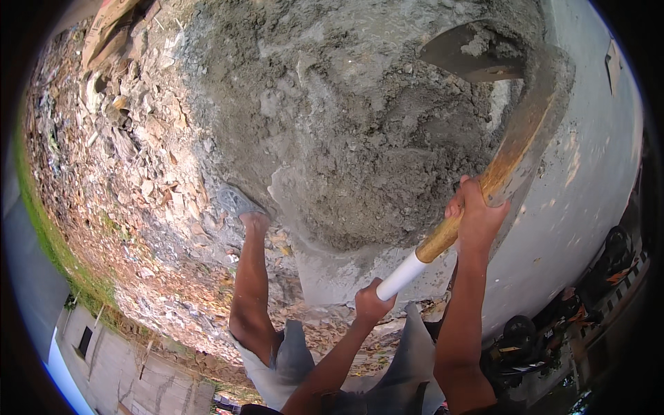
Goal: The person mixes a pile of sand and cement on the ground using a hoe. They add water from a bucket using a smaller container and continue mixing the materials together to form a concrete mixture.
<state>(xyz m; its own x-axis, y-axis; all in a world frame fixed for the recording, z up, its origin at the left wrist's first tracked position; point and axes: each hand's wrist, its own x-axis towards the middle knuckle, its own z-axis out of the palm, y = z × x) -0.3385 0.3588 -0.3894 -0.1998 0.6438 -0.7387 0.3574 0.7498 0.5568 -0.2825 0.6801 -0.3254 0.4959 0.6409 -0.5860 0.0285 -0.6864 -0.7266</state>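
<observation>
Both my hands are closed round the handle of a shovel, which slants up to the right. My left hand (374,302) wraps the white-covered lower end of the handle. Higher up, on the bare wooden part (508,164), my right hand (478,214) grips the shaft. The dark metal shovel blade (477,55) is at the upper right, with some grey mix on it. A broad mound of wet grey mortar or concrete (387,159) spreads beneath and left of the shovel. Where the blade meets the mix, its edge is partly hidden.
A pale grey wall (588,173) runs along the right side. Rubble and dry leaves (152,173) cover the ground at left, with a torn brown paper bag (107,31) at the far left. My foot in a grey shoe (238,200) stands at the mix's edge. Parked motorcycles (519,339) show at lower right.
</observation>
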